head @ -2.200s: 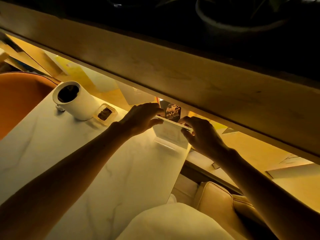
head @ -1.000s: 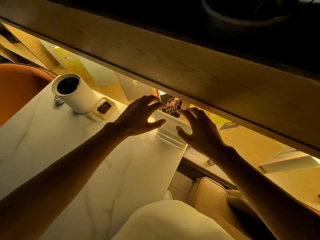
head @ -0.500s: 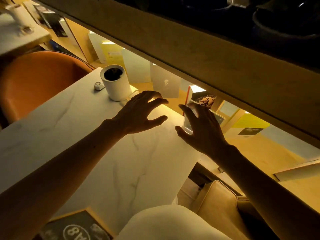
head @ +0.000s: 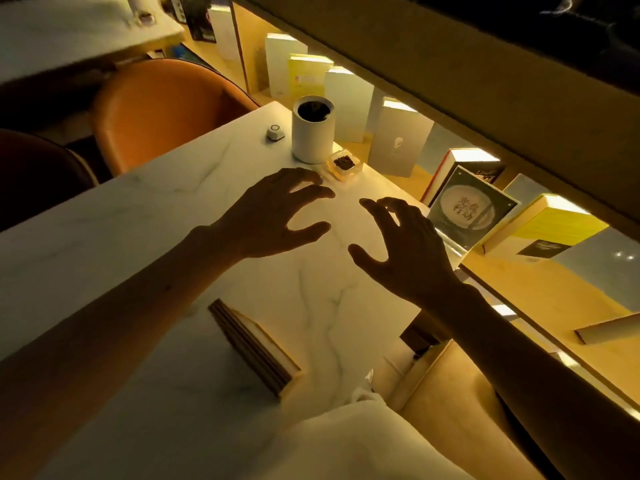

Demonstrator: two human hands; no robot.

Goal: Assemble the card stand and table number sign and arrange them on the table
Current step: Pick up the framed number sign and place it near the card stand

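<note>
Cylinder [head: 312, 133] dark inside; tray [head: 344, 165] holds dark bits; both hands [head: 266, 216] [head: 405, 251] spread, empty.

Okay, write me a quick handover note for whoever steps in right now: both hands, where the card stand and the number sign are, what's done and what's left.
Left hand: empty, fingers spread, above the marble table.
Right hand: empty, open, beside the card stand.
Card stand: clear holder with its card in, upright at the table's far right edge, by the books. Looks assembled and placed.
Table number sign: wooden piece lying flat near the table's front edge, under the left forearm, nobody touching it; its face cannot be read here.
Also on the table: white cylinder, small tray.
Left: stand the number sign up and position it.
</note>
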